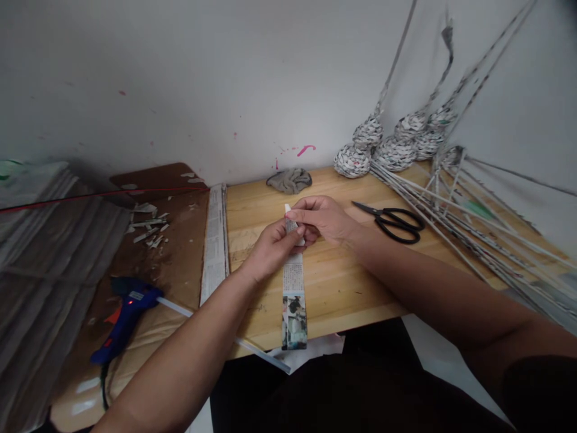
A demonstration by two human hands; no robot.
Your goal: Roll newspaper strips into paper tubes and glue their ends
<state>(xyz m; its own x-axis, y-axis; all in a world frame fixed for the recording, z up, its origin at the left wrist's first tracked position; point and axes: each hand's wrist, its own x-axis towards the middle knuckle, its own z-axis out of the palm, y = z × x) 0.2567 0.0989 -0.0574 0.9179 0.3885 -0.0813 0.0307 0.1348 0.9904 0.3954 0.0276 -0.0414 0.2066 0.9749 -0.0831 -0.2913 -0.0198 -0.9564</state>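
A long strip of newspaper runs from my fingers down past the table's front edge, its lower end printed with a picture. My left hand pinches the strip between thumb and fingers. Just above and to the right, my right hand grips the narrow upper end, with its thumb on the paper. The fingers behind the strip are partly hidden. To the right of my right hand, black-handled scissors lie on the wooden table, blades pointing left.
A blue glue gun with its red light lit and a long glue stick lies at left, near paper scraps and stacked newspaper. A grey cloth sits against the wall. Woven paper gourds and paper rods occupy the right.
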